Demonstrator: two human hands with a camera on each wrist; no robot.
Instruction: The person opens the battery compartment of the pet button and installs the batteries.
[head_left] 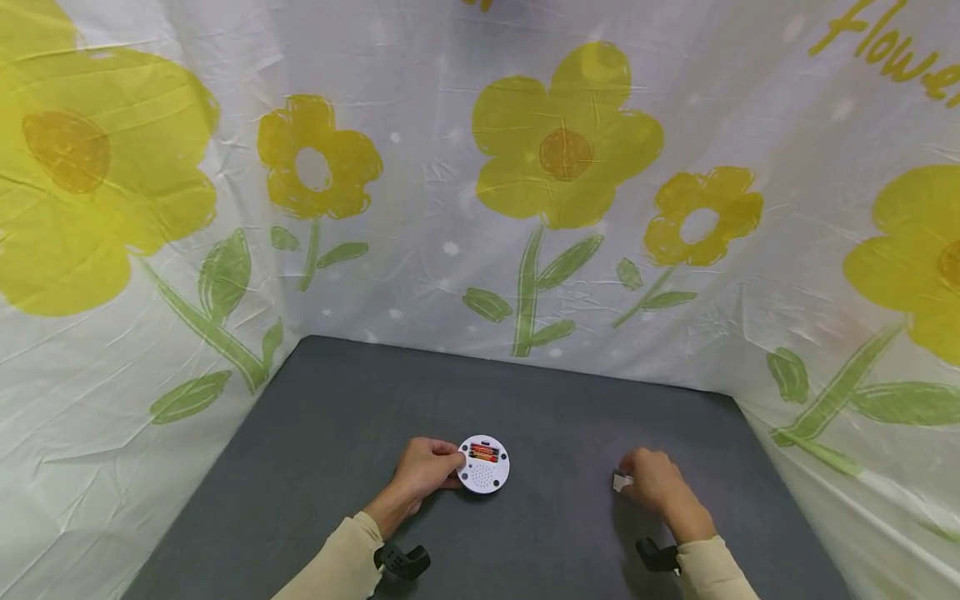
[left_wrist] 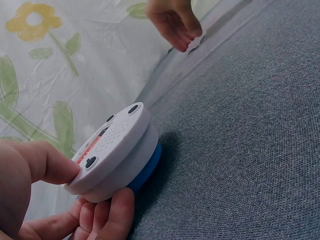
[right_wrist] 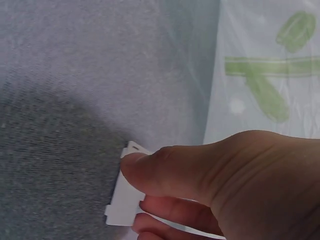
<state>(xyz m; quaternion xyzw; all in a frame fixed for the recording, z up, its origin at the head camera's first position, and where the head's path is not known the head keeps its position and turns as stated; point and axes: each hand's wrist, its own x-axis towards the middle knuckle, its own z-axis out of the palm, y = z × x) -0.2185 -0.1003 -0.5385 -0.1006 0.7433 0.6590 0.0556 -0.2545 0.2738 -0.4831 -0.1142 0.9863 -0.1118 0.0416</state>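
A round white device [head_left: 482,477] lies with its underside up, showing two red batteries [head_left: 483,452] in an uncovered compartment, a patch of small holes and dark round feet. Its lower part is blue [left_wrist: 148,170] in the left wrist view. My left hand [head_left: 426,468] grips its left edge, thumb on top and fingers curled beneath. Off to the right, my right hand [head_left: 656,482] pinches a small white battery cover [right_wrist: 125,202] between thumb and fingers, close over the table. The cover has small tabs along its edge; part of it is hidden behind the thumb.
Both hands work over a dark grey cloth-covered table [head_left: 360,400]. White curtains [head_left: 420,275] printed with yellow flowers and green leaves hang along its back and sides. Black straps [head_left: 405,562] circle both wrists below beige sleeves.
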